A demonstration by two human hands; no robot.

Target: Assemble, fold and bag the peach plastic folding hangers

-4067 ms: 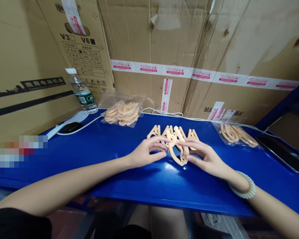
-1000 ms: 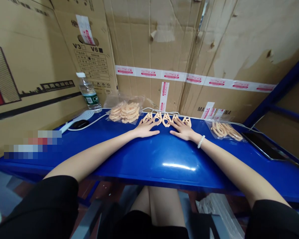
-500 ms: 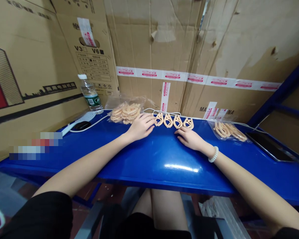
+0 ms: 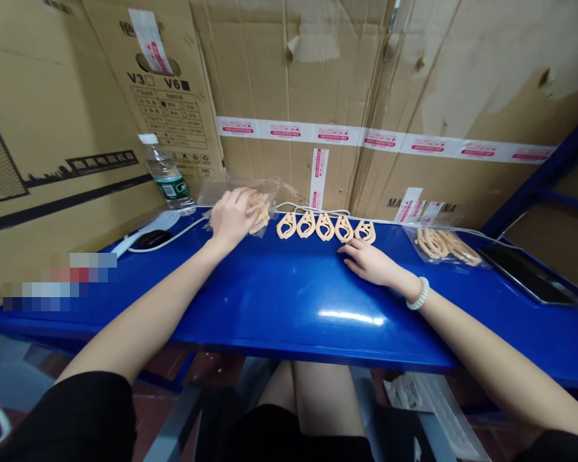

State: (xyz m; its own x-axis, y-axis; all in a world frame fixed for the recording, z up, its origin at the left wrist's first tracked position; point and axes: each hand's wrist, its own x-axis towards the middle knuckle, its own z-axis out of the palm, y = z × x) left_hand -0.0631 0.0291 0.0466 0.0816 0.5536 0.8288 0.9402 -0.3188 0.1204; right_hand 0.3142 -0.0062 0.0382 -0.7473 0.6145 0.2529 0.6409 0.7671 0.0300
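Several beige folding hangers (image 4: 325,228), folded into teardrop shapes, stand side by side in a row at the back of the blue table. My left hand (image 4: 234,218) lies over a heap of the same hangers (image 4: 260,212) on a clear plastic bag, left of the row. Its fingers curve loosely over the heap and their tips are partly hidden. On the table just in front of the right end of the row rests my right hand (image 4: 368,262), fingers loosely stretched and apart, close to the rightmost hanger (image 4: 365,232).
A clear bag of more hangers (image 4: 446,246) lies at the right, beside a dark tablet-like device (image 4: 525,276). At the left are a water bottle (image 4: 168,179), a black oval object (image 4: 154,239) and a white cable. Cardboard walls (image 4: 289,77) rise behind the blue table (image 4: 270,301).
My left hand has moved left from the row's left end onto the heap, uncovering the leftmost hanger. My right hand has stayed nearly in place. The view has shifted slightly.
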